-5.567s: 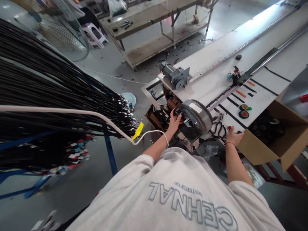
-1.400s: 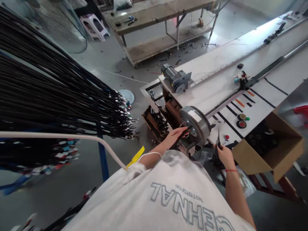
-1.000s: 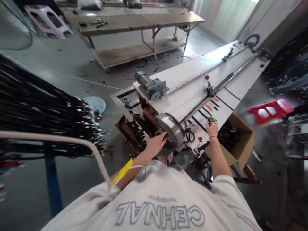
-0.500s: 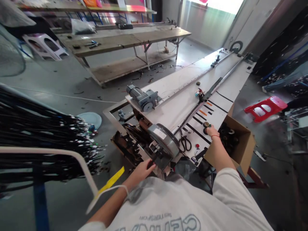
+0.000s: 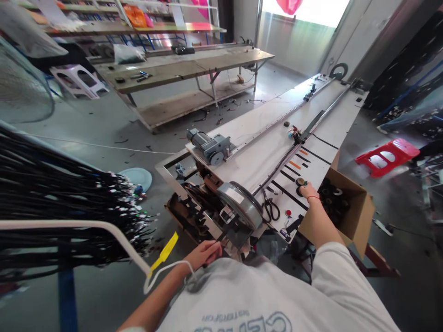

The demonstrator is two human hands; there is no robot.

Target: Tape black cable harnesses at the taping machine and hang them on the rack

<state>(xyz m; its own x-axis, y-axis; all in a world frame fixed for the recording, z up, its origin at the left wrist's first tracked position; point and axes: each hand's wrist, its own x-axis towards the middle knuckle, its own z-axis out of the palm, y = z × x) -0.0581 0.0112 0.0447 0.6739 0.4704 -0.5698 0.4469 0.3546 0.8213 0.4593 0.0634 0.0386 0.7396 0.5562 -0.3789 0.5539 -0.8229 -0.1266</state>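
Note:
My left hand [image 5: 207, 253] is low in front of the machine end, its fingers pinched on the end of a thin dark strip [image 5: 223, 235]. That strip runs up beside a grey drum [image 5: 240, 203] with a dark rim. My right hand [image 5: 309, 191] reaches out over the white bench [image 5: 242, 154], its fingers closed at a small tape roll [image 5: 300, 182]; a second dark roll sits against it, partly hidden by the fingers. Black scissors [image 5: 271, 208] lie between the drum and my right hand. Several black strips [image 5: 289, 193] and short orange pieces [image 5: 295, 164] lie on the bench.
An open cardboard box [image 5: 360, 216] of dark rolls stands right of the bench. A grey motor [image 5: 209, 145] is mounted on the bench's left edge. Bundled black cables [image 5: 69, 207] and a white bar [image 5: 114, 235] are at left. A red stool [image 5: 387, 157] stands at right.
My left hand has drawn slightly back toward my body, away from the drum, with the dark strip in its fingers. The right hand stays at the tape rolls. The camera view has shifted a little.

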